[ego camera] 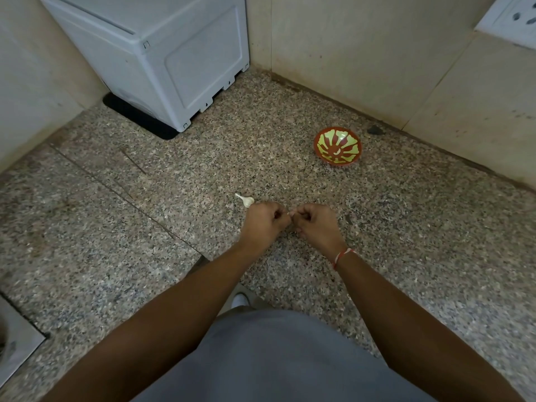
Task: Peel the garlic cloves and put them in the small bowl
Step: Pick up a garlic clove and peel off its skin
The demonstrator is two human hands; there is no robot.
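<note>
- We have both hands low over the speckled stone counter (406,227), knuckles up, fingers curled tight. Our left hand (265,220) and right hand (314,221) meet fingertip to fingertip, and a small pale sliver, which we take to be a garlic clove (291,213), shows in the pinch between them.
- Most of the clove is hidden by our fingers, so we cannot tell how much skin is left on it or which way its long axis runs; the visible bit seems to bridge across from one hand to the other.
- The small bowl (338,145), red with a yellow-green pattern, sits farther away and to the right, well apart from our hands and near the back wall. It looks empty from here.
- Our right hand is the nearer one to the bowl, so we judge it the natural carrier: the path runs forward and rightward from the pinch, over bare counter.
- The rest of the garlic bulb (246,200) lies just beyond our left hand, its thin stem pointing up and to the left, away from the bowl's side.
- Other things stand off the route: a white plastic box (162,59) in the far left corner, a small dark chip (375,129) by the wall beyond the bowl, and a wall socket (513,15) at top right.
</note>
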